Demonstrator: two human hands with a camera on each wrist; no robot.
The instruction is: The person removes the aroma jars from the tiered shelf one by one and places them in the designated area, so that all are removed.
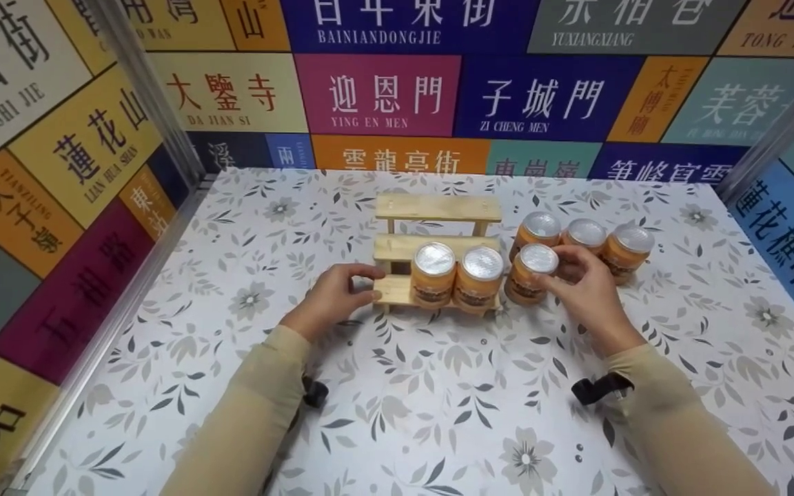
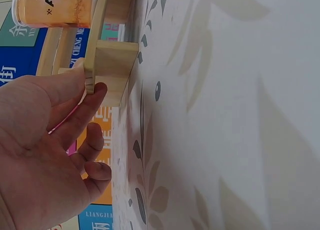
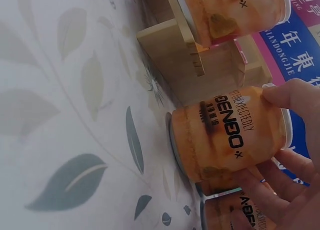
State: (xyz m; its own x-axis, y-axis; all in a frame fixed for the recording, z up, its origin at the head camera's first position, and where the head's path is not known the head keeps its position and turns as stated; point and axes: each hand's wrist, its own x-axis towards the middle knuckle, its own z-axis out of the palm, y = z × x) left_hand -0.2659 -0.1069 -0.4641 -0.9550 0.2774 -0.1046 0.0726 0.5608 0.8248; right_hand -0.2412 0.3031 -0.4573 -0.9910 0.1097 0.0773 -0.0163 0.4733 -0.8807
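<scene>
A small three-step wooden display rack (image 1: 438, 206) stands on the table. Two orange cans with silver lids, a left one (image 1: 433, 275) and a right one (image 1: 480, 277), stand upright on its lowest step. My left hand (image 1: 333, 297) pinches the left end of that step between thumb and fingers, clearly seen at the board's edge (image 2: 90, 64) in the left wrist view. My right hand (image 1: 586, 286) grips another orange can (image 3: 225, 132) near its lid, just right of the rack. This can is upright; whether its base touches the table, I cannot tell.
Three more orange cans stand behind my right hand: a left one (image 1: 542, 224), a middle one (image 1: 586, 234) and a right one (image 1: 628, 255). A leaf-patterned cloth (image 1: 397, 406) covers the table. Panels with printed signs (image 1: 380, 96) rise at the back and sides.
</scene>
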